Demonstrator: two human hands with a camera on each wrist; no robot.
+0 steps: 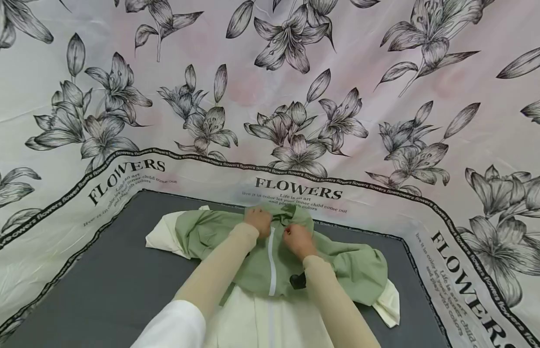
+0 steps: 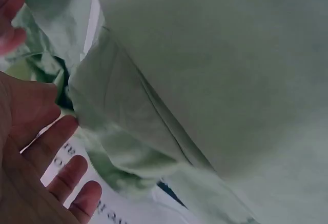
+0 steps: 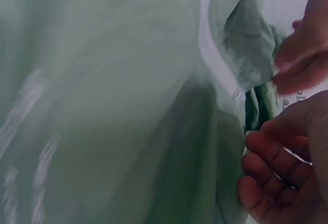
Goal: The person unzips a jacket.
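- I see the green-and-cream jacket (image 1: 257, 278) spread on a dark grey surface (image 1: 130, 275), cream showing below the green and at both sleeve ends
- The left hand (image 1: 258, 220) pinches the collar (image 1: 301, 217) between thumb and forefinger, its other fingers spread apart in my left wrist view
- The right hand (image 1: 299, 240) pinches the collar's other side, fingers bent, near the top of the white zip (image 1: 271, 268)
- Beside the right wrist I make out a small black object (image 1: 298, 281)
- A floral sheet (image 1: 209, 178) rises beyond the surface
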